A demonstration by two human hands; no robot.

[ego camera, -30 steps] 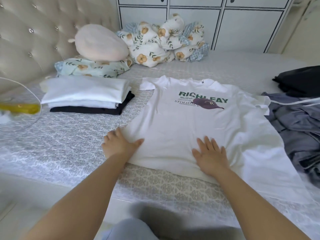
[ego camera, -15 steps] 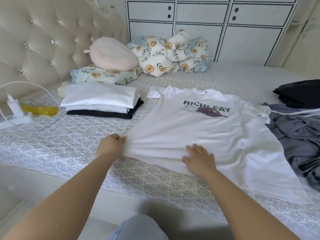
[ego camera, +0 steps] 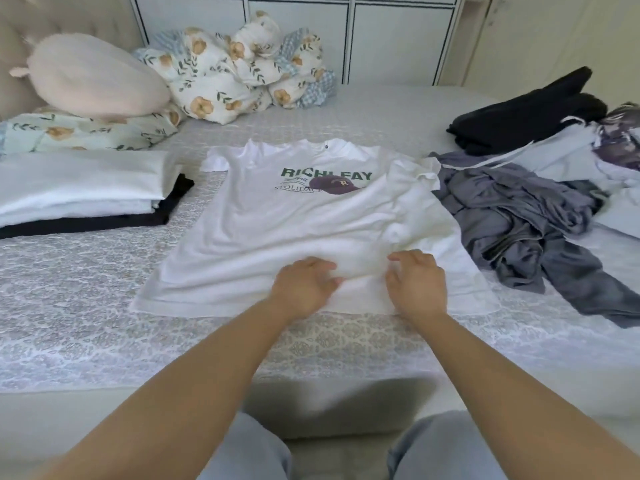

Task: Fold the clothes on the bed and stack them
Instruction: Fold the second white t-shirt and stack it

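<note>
Both hands pinch a raised ridge of cloth near the hem of the white T-shirt (ego camera: 277,216), left hand (ego camera: 304,287) and right hand (ego camera: 415,284) close together, fingers curled into the fabric. Left to right: folded stack (ego camera: 79,192) of white over black garments, the shirt lying print-up mid-bed (ego camera: 86,341), then a grey crumpled pile (ego camera: 526,220) and dark garment (ego camera: 523,116) unfolded. Step looks like smoothing or starting the fold; next move likely calls for an even lift so the fold lands square.

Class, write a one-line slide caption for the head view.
Both hands, left and right, pinch the white printed cotton T-shirt spread on the patterned grey bedspread.
</note>
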